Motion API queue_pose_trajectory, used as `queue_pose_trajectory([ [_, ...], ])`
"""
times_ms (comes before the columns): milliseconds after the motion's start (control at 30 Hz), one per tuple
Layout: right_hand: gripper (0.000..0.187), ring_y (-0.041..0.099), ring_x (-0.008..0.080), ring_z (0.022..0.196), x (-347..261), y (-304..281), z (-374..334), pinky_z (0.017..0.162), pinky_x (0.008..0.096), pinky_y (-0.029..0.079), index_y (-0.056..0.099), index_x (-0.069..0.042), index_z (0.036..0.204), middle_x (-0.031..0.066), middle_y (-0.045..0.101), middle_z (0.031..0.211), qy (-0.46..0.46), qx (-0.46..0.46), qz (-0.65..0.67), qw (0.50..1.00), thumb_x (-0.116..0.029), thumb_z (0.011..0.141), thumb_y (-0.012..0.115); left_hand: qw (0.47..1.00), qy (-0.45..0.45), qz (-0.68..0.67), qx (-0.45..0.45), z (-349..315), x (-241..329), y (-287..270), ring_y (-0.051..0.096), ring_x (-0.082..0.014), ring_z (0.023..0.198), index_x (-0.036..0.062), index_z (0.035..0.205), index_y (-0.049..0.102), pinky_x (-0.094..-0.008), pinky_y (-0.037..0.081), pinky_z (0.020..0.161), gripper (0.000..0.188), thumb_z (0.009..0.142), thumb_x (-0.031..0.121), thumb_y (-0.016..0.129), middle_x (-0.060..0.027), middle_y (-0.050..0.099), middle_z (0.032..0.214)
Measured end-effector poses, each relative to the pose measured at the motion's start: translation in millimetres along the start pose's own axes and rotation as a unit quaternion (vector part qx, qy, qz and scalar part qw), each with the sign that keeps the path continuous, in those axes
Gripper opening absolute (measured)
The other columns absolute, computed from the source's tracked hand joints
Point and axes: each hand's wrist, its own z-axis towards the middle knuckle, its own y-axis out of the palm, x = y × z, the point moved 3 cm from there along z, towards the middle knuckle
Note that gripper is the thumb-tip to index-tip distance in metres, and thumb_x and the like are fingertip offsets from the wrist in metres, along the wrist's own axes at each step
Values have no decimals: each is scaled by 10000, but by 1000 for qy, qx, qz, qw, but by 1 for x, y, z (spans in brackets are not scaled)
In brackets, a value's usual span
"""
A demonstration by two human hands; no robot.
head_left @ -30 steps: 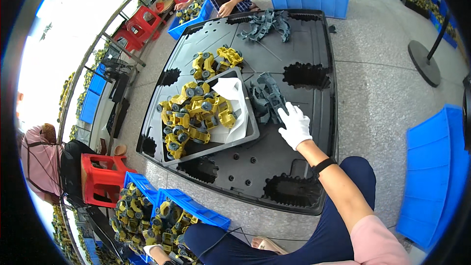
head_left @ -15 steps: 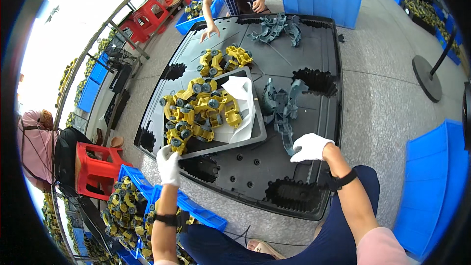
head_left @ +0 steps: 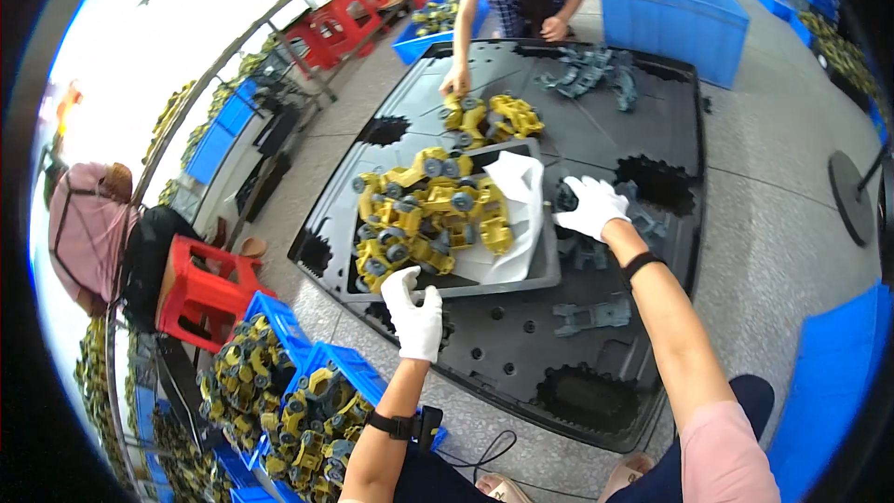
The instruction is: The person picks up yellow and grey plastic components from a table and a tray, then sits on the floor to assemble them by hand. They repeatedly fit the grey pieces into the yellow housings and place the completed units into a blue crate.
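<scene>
Gloved left hand (head_left: 415, 317) closed on near rim of grey tray (head_left: 545, 272) heaped with yellow toy trucks (head_left: 424, 214), gloved right hand (head_left: 590, 206) curled over grey parts (head_left: 582, 251) beside it; many trucks assembled, loose grey parts left on black table (head_left: 521, 354).

— What's the floor like?
— Grey concrete floor (head_left: 782, 177), with seams running across it.

— And the furniture?
— Red plastic stools (head_left: 200, 289) stand at the left, and more sit farther back. Blue crates (head_left: 670, 14) line the far side and the right edge.

— Light?
— Bright daylight washes out the upper left.
</scene>
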Motion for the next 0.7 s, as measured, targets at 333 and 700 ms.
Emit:
queue_pose_trajectory([
  [333, 614, 635, 359, 1016, 60, 10, -71, 853, 403, 511, 571, 30, 1153, 246, 647, 1090, -18, -76, 176, 981, -348, 715, 775, 928, 58, 367, 25, 86, -32, -27, 533, -355, 1106, 76, 1222, 534, -464, 447, 947, 589, 729, 317, 749, -179, 527, 1205],
  [700, 505, 593, 301, 1043, 105, -38, -79, 836, 439, 493, 641, -95, 1161, 102, 616, 1123, -35, 199, -91, 975, -409, 773, 716, 956, 124, 266, 9, 74, -56, -18, 557, -339, 966, 65, 956, 624, -424, 479, 843, 340, 653, 124, 767, -159, 552, 1035],
])
